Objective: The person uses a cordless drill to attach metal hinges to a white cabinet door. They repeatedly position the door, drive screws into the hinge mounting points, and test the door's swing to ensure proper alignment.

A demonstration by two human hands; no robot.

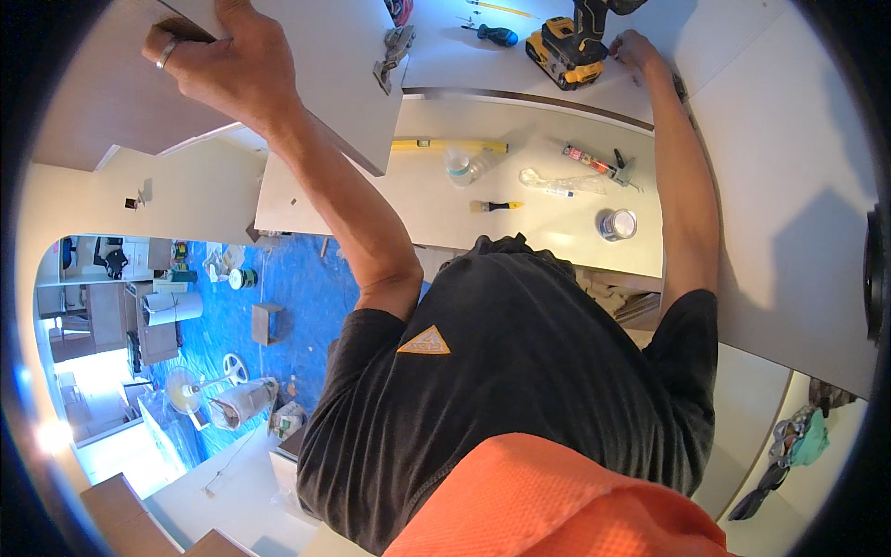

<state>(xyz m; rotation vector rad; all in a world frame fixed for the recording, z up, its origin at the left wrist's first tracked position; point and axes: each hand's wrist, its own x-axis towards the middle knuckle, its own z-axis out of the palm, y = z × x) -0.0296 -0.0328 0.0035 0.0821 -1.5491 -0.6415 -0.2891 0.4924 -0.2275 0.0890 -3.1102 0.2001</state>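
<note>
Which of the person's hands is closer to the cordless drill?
Right. The right hand is just to the right of the cordless drill, close to its base. The left hand is far off to the drill's left, beyond the metal hinge.

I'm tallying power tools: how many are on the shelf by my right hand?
1 in view: the yellow-and-black power tool, just left of your right hand. The picture cuts off the shelf, so others may be hidden.

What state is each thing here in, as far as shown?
Left hand: gripping panel edge
Right hand: fingers bent, grip unclear
Drill: battery attached
Screwdriver: lying down
Caulking gun: cartridge loaded
Paintbrush: lying flat
Spirit level: lying flat
Metal can: lid unclear
Blue sheet: spread out
</note>
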